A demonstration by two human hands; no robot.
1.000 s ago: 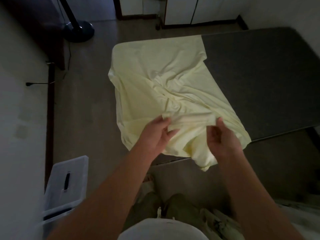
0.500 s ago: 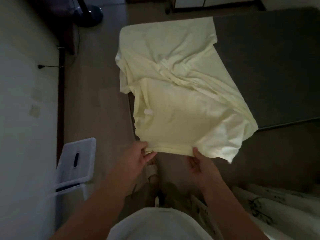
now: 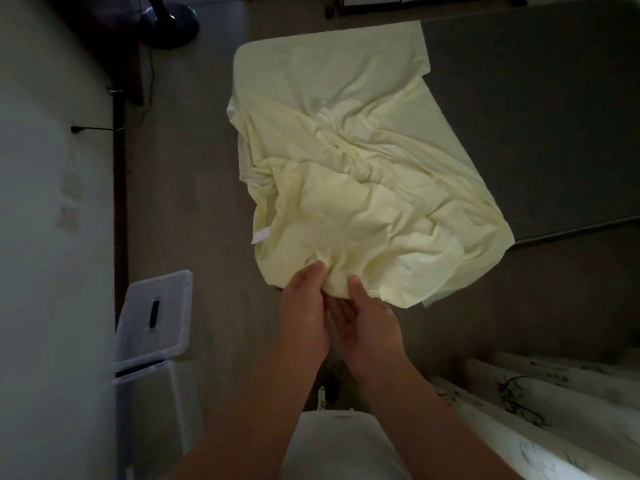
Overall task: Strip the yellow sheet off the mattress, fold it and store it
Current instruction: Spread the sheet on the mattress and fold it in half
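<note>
The yellow sheet [image 3: 349, 174] lies crumpled over the left end of the dark grey mattress [image 3: 540, 109], with a small white tag at its left edge. Its near edge is bunched together between my two hands. My left hand [image 3: 304, 306] pinches the gathered hem from the left. My right hand [image 3: 367, 320] grips the same bunch from the right, thumb on top of the cloth. The two hands touch each other just below the sheet's near edge.
A clear plastic storage box [image 3: 152, 327] with its lid tilted up stands at the lower left by the white wall. A dark fan base [image 3: 169, 26] sits on the floor at the top left. Patterned white bedding [image 3: 540, 420] lies at the lower right.
My hands, which held the near hem stretched out flat and wide apart, have come together, bunching the hem between them. The sheet now lies more crumpled on the mattress.
</note>
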